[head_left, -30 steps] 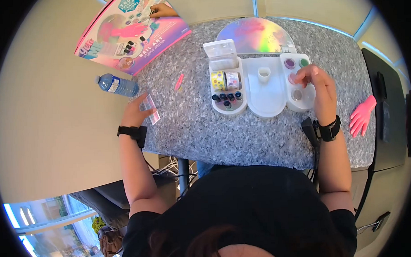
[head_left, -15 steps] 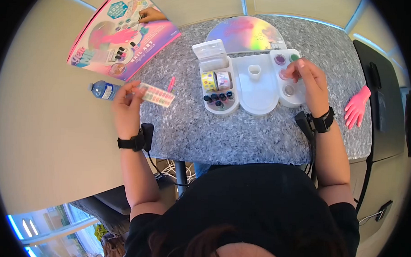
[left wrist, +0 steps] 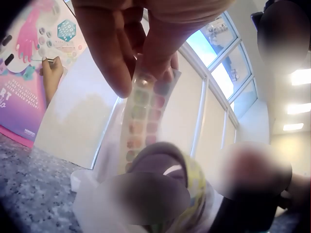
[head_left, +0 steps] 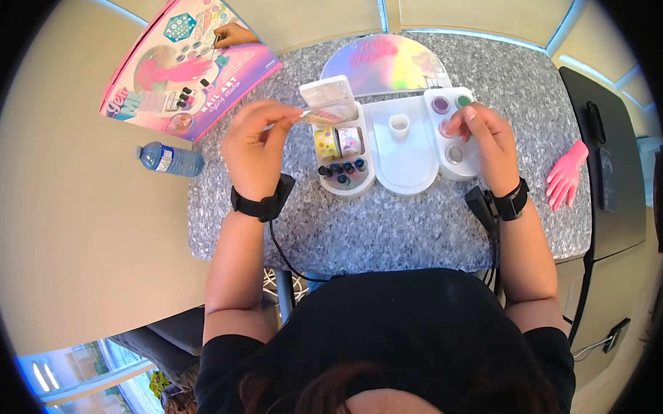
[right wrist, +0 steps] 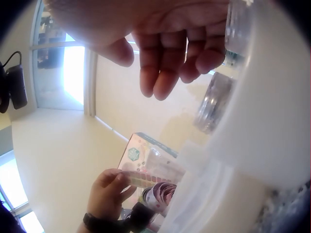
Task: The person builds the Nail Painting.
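Observation:
My left hand (head_left: 256, 151) pinches one end of a sheet of nail stickers (left wrist: 138, 119) between thumb and fingers. The sheet's far end overlaps the raised clear lid (head_left: 320, 94) at the left of the white nail-art tray (head_left: 407, 168). Below it sit a yellow patterned roll (head_left: 326, 144), a pale patterned roll (head_left: 350, 141) and several dark-capped polish bottles (head_left: 341, 168). Loosely bent and holding nothing, my right hand (head_left: 496, 146) hovers by the tray's right section, near a purple pot (head_left: 440, 105), a green pot (head_left: 464, 101) and a clear pot (head_left: 454, 155).
A large nail art box (head_left: 184, 73) stands at the back left, with a water bottle (head_left: 171, 159) lying in front of it. Behind the tray is a shiny rainbow panel (head_left: 385, 63). A pink model hand (head_left: 566, 175) lies on the speckled table (head_left: 391, 234) at right.
My left hand has picked the sticker sheet up from the table's left side and carried it right to the tray's lidded compartment. My right hand stays by the pots.

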`<state>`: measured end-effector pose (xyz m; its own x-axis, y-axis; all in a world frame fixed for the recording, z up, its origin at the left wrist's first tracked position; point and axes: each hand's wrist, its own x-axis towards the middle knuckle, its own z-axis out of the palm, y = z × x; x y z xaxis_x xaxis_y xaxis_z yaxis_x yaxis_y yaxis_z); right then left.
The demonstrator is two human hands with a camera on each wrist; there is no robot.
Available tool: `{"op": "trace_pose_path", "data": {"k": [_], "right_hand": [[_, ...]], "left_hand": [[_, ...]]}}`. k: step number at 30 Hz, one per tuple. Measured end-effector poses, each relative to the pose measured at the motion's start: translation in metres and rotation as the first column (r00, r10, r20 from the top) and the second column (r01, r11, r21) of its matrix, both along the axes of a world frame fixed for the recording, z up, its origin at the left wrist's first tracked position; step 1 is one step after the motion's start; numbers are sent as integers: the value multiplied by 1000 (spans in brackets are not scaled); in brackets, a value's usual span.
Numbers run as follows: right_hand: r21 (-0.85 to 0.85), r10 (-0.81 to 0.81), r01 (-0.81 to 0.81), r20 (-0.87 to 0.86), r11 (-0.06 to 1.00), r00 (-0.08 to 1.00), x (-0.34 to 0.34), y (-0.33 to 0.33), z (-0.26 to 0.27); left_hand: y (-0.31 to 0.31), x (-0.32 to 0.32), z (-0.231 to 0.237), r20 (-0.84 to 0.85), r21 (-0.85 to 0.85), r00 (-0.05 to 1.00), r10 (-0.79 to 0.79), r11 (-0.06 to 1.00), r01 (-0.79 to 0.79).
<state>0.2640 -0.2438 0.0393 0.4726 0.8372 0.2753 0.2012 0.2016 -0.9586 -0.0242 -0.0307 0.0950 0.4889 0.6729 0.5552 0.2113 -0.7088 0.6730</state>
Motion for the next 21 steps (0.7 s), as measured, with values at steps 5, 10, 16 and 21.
{"op": "trace_pose_path", "data": {"k": [5, 10, 16, 21], "right_hand": [[6, -4, 4, 31, 1000, 1000, -2, 0, 2], [-11, -3, 4, 16, 1000, 1000, -3, 0, 2], [-11, -2, 3, 22, 1000, 1000, -1, 0, 2], [-9, -6, 6, 77, 1000, 997, -6, 0, 6]], "left_hand": [[0, 1, -8, -138, 59, 990, 6, 998, 2], [9, 6, -5, -98, 359, 995, -22, 932, 56], [52, -63, -5, -369, 77, 906, 207, 978, -193], [58, -91, -48, -639, 192, 711, 293, 956, -222]]}}
